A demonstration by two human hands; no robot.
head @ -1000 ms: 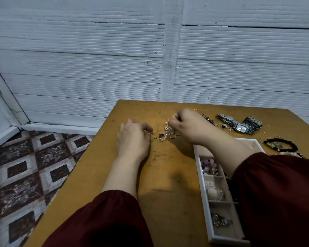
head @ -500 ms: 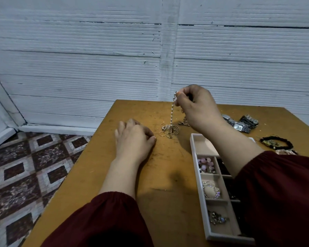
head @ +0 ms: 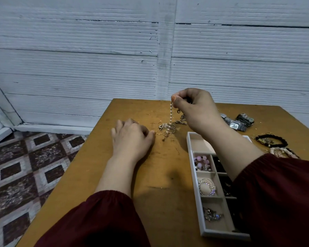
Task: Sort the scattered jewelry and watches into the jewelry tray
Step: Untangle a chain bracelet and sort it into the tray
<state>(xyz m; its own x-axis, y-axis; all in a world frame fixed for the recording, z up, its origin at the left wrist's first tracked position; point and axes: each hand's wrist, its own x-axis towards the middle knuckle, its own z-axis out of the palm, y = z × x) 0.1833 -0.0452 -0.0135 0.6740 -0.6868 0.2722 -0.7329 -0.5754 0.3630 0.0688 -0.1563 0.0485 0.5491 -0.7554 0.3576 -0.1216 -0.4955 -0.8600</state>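
My right hand pinches the top end of a thin pearl chain, which hangs straight down over a small heap of rings on the wooden table. My left hand rests on the table with fingers loosely curled, its thumb close to the rings, holding nothing. The white jewelry tray lies to the right, under my right forearm, with pink beads, a pearl bracelet and a charm piece in its left compartments. Two metal watches lie beyond my right wrist.
A black bracelet and a pale scrunchie-like piece lie at the table's right. A dark small jewelry piece sits behind the chain. A white ribbed wall stands right behind the table. Patterned floor tiles lie to the left.
My right hand has lifted from the ring heap, drawing the pearl chain up until it hangs. My left hand stayed on the table, shifting slightly back from the rings.
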